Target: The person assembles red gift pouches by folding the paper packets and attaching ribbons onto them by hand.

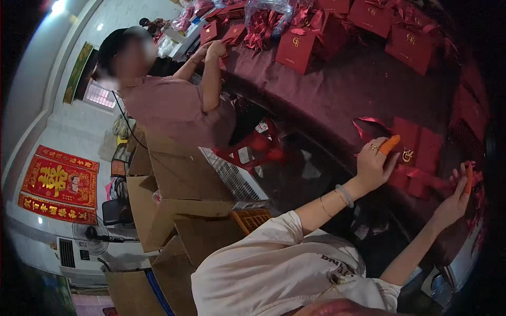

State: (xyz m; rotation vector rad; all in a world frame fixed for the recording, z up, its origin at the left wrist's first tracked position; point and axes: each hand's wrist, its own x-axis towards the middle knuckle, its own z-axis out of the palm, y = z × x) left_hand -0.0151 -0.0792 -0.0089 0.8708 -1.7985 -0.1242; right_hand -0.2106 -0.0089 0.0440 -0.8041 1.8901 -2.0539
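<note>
My left hand point(375, 166) is beside the left edge of a red paper bag point(409, 138) with a gold emblem, lying on the dark red tablecloth. An orange cover sits on one outstretched finger, and the thumb stands apart from it; nothing shows between them. A red ribbon point(424, 178) stretches from the bag to my right hand point(452, 206). The fingers of that hand are pressed together around the ribbon's end, one also in an orange cover. Its fingertips are partly blurred against more red ribbons at the table's edge.
Across the table, a co-worker point(168, 105) handles small red bags with both hands. Finished-looking red bags point(296, 50) and ribbon bundles point(262, 26) line the far side. A red stool point(258, 145), open cardboard boxes point(182, 168) and an orange crate point(249, 218) stand beside the table.
</note>
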